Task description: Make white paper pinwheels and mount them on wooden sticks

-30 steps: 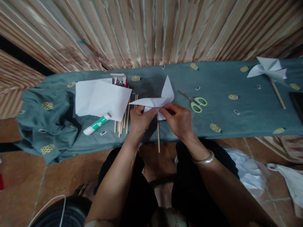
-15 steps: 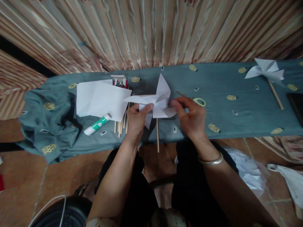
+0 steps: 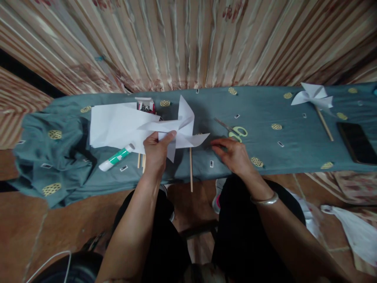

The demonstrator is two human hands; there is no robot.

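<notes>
Pinching firmly, left hand [image 3: 156, 152] holds white paper pinwheel [image 3: 185, 133]; right hand [image 3: 235, 154], half-curled near green-handled scissors [image 3: 232, 129], contents undetermined.

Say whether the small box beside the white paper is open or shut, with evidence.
Open: the small box's flap stands raised at the back, and shiny metal pieces show inside.

A smooth, silver-coloured bangle [image 3: 266, 200] is worn above the bare right hand [image 3: 235, 154]. Plain black trousers [image 3: 235, 226] are also worn, paired with pale sneakers [image 3: 220, 190], one marked by a patch of pink [image 3: 217, 202].
</notes>
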